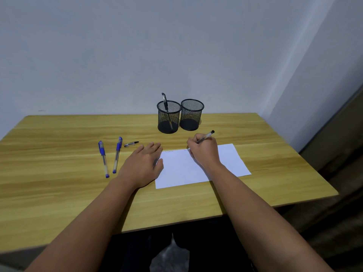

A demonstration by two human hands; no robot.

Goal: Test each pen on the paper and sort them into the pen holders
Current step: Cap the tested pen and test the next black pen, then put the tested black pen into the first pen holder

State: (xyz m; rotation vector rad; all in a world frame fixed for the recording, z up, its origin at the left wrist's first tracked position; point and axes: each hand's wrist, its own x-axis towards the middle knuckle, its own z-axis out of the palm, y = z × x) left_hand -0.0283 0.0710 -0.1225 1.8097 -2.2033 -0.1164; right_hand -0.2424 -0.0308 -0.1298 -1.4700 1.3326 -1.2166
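My right hand [204,150] grips a clear black pen [206,136] with its tip down on the far edge of the white paper [182,169], where faint scribbles show. My left hand [143,163] lies flat, fingers straight, on the paper's left edge. Two capped blue pens [103,159] [117,154] lie on the wooden table [59,183] to the left. A loose black pen cap [131,144] rests just beyond them. At the back stand two black mesh holders: the left holder [169,119] contains one black pen [166,104], and the right holder [191,114] looks empty.
The wall rises directly behind the holders. The table's right edge lies a short way past the paper, and its near edge runs under my forearms.
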